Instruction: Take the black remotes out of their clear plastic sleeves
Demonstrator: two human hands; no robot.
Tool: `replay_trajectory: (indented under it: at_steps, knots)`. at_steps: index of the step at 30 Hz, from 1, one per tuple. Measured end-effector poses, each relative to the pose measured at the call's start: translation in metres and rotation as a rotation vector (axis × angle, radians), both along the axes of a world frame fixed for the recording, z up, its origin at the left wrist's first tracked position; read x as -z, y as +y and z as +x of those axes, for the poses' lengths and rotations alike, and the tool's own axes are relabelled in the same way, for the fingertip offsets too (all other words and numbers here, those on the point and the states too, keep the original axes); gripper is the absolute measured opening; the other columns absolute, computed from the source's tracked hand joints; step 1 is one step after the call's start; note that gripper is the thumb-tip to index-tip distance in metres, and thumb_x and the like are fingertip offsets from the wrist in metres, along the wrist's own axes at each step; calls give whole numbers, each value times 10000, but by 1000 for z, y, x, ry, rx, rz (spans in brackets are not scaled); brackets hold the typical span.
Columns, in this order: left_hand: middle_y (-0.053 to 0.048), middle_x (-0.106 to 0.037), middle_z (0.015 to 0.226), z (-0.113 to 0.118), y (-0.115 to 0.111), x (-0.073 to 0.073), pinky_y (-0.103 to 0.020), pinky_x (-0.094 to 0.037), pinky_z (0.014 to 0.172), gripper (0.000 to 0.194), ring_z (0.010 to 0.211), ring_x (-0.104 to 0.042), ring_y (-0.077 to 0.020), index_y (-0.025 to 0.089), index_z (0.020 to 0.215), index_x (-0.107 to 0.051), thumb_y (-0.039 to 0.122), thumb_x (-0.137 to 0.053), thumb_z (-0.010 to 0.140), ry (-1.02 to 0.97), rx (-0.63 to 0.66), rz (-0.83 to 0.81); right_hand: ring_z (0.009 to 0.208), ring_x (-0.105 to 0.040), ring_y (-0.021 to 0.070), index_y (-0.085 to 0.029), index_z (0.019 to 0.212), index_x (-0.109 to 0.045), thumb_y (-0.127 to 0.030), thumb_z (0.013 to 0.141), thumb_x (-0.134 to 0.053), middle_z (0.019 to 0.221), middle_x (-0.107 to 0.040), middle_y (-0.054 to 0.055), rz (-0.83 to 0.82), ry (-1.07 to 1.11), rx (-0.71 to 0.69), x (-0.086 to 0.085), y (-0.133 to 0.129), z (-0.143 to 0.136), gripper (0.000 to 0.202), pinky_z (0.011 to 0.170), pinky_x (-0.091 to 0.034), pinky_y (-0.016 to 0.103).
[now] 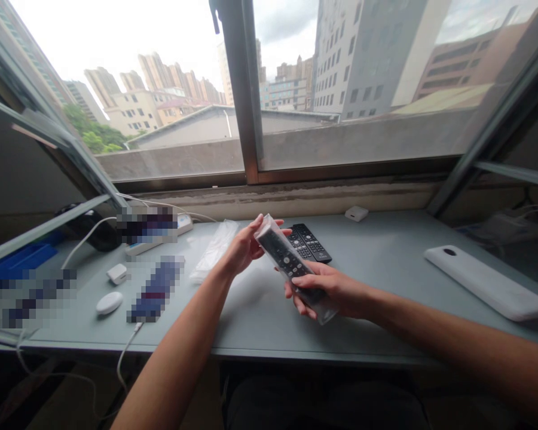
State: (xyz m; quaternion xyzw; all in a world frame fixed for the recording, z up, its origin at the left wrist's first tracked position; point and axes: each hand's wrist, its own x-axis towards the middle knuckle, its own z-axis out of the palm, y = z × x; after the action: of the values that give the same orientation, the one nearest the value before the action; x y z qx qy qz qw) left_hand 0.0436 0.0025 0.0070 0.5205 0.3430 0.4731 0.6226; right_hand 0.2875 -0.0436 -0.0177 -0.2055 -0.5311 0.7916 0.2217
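A black remote control in a clear plastic sleeve (287, 260) is held slantwise above the table. Its lower end lies in my right hand (320, 288), with the thumb on top and the fingers wrapped underneath. At the upper end, my left hand (250, 242) pinches the sleeve, thumb near its top edge and other fingertips showing behind it. Behind my hands, black remotes (312, 242) lie side by side on the table, partly covered. A stack of clear plastic sleeves (213, 254) rests left of them, partly behind my left forearm.
On the grey-blue table (385, 257) are a power strip (183, 224), a white adapter (117, 273), a white oval object (110, 303) and a blurred-out phone-like item (156, 289) with a cable. A white box (356, 213) stands near the window; a long white device (484, 280) lies right.
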Motion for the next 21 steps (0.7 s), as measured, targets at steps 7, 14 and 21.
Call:
replay_trajectory:
  at_steps: [7, 14, 21]
  knots:
    - [-226, -789, 1279, -1, 3, 8, -270, -245, 521, 771, 660, -660, -160, 159, 1393, -758, 776, -624, 950, 58, 233, -49, 600, -688, 143, -140, 1097, -720, -419, 1030, -736, 810, -774, 76, 27, -43, -58, -2, -1, 1, 287, 586, -540, 232]
    - [-192, -747, 1406, 0, 2, 7, -260, -261, 547, 633, 770, -669, -163, 197, 1336, -803, 691, -729, 947, 120, 62, 111, 723, -783, 185, -186, 1247, -627, -390, 970, -815, 1120, -797, 115, -51, -2, -24, -3, -2, 0, 392, 578, -608, 260]
    - [-200, -758, 1372, 0, 5, 7, -256, -255, 520, 701, 808, -688, -185, 178, 1345, -791, 746, -682, 948, 64, 6, 74, 564, -703, 127, -157, 1219, -656, -404, 999, -787, 953, -802, 88, 1, -13, -1, -1, 1, 0, 356, 514, -543, 208]
